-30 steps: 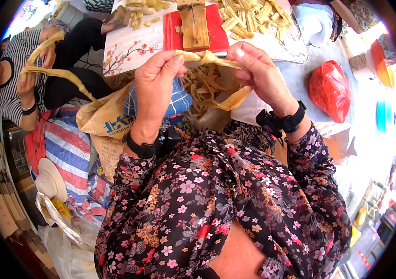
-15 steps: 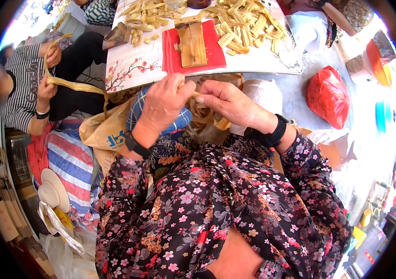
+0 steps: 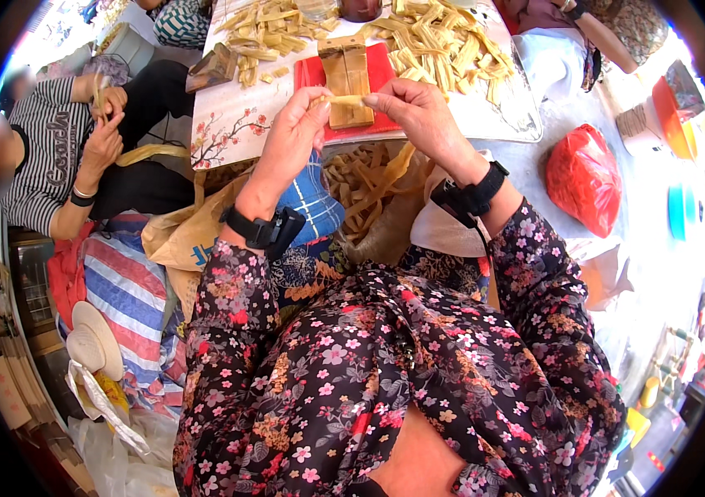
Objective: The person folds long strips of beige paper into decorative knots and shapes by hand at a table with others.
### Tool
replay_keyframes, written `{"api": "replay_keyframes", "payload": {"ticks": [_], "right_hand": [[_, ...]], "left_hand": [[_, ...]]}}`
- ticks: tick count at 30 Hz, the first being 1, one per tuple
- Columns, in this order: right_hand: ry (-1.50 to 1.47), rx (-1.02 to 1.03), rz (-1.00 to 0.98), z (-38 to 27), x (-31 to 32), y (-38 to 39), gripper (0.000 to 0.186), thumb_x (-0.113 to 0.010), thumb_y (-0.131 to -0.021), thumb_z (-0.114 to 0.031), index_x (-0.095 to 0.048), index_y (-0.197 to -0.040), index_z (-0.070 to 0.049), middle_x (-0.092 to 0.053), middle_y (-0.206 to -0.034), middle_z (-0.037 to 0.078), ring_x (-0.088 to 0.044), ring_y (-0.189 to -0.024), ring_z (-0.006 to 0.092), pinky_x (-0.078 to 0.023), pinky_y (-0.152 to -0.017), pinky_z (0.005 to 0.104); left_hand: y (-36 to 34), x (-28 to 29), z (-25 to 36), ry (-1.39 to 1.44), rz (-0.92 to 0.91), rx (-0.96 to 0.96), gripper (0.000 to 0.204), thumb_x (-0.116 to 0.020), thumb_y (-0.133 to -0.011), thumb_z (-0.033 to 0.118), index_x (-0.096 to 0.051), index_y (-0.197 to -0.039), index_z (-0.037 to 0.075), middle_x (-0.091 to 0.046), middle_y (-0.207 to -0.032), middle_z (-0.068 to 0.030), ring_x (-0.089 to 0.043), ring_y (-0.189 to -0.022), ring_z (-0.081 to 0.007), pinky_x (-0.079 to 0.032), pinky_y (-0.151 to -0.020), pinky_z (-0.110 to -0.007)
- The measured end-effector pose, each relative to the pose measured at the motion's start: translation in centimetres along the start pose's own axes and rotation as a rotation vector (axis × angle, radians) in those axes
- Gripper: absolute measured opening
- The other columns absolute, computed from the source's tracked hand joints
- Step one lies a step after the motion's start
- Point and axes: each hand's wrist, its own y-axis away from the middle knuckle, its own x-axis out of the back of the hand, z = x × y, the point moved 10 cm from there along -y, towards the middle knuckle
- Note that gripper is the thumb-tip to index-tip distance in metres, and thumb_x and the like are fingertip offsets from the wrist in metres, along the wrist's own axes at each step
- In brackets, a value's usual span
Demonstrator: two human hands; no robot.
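Observation:
A short, flat yellow dried plant strip [image 3: 347, 100] is stretched level between my two hands, above the near end of a grooved wooden block [image 3: 346, 65]. My left hand [image 3: 293, 128] pinches its left end between thumb and fingers. At the other end, my right hand [image 3: 420, 116] grips it the same way. The block lies on a folded red cloth [image 3: 381, 70] at the near edge of a white table [image 3: 489, 124]. Heaps of similar strips [image 3: 443, 45] cover the table on both sides of the block.
Below the table edge, an open bag holds long brownish strips [image 3: 365, 186]. A co-worker in a striped top [image 3: 50, 157] at the left handles a long yellow strip [image 3: 153, 152]. To the right stands a red plastic bag [image 3: 582, 178]. A wooden piece [image 3: 212, 68] rests on the table's left side.
Both my hands have moved up and apart, from in front of the table edge to over the block. The strip now shows between them. The co-worker's hands have come down and closer together.

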Motion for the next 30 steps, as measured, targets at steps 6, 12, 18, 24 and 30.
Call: {"api": "replay_keyframes", "payload": {"ticks": [6,12,18,24,30], "right_hand": [[0.042,-0.033,0.039,1.0,0.4,-2.1,0.028,-0.064,-0.085,-0.025,-0.064,-0.075,0.002,-0.051,-0.058,0.002,-0.043,-0.055,0.0103,-0.037,-0.05,0.0292],[0.434,-0.046,0.081,3.3,0.3,-3.4,0.03,-0.061,-0.084,-0.029,-0.065,-0.08,0.0,-0.062,-0.068,0.017,-0.061,-0.064,0.0284,-0.046,-0.06,0.0385],[0.631,0.054,0.16,-0.2,1.0,0.4,0.027,-0.057,-0.088,-0.03,-0.065,-0.088,-0.004,-0.062,-0.071,0.02,-0.061,-0.068,0.0349,-0.048,-0.062,0.0401],[0.039,0.216,0.054,-6.2,-2.4,5.5,0.018,-0.059,-0.088,-0.018,-0.061,-0.09,0.0,-0.061,-0.072,0.017,-0.061,-0.067,0.0315,-0.049,-0.059,0.0362],[-0.056,0.303,-0.2,-5.1,-6.3,8.9,0.015,-0.055,-0.091,-0.012,-0.061,-0.1,-0.001,-0.062,-0.085,0.011,-0.06,-0.078,0.0226,-0.048,-0.069,0.0298]], "left_hand": [[-2.5,1.4,1.0,-0.428,0.117,-0.059,0.019,-0.051,-0.094,0.019,-0.057,-0.094,0.001,-0.049,-0.07,0.0006,-0.044,-0.066,-0.0077,-0.039,-0.06,-0.024],[-4.0,1.7,0.3,-0.795,0.209,-0.043,0.026,-0.052,-0.089,0.025,-0.059,-0.097,0.001,-0.061,-0.076,-0.0137,-0.06,-0.074,-0.0261,-0.045,-0.067,-0.037],[1.8,1.3,2.2,-0.943,0.212,-0.23,0.022,-0.057,-0.086,0.026,-0.064,-0.097,0.007,-0.063,-0.082,-0.0163,-0.06,-0.081,-0.0351,-0.046,-0.074,-0.041],[7.4,-6.2,-5.7,0.334,-0.19,0.415,0.055,-0.033,-0.097,0.05,-0.063,-0.105,0.004,-0.066,-0.096,-0.007,-0.061,-0.086,-0.0159,-0.047,-0.075,-0.028],[6.9,-4.9,-5.3,0.703,0.045,0.401,0.03,-0.05,-0.094,0.03,-0.058,-0.102,0.002,-0.061,-0.095,-0.0037,-0.058,-0.084,-0.013,-0.047,-0.076,-0.03]]}}
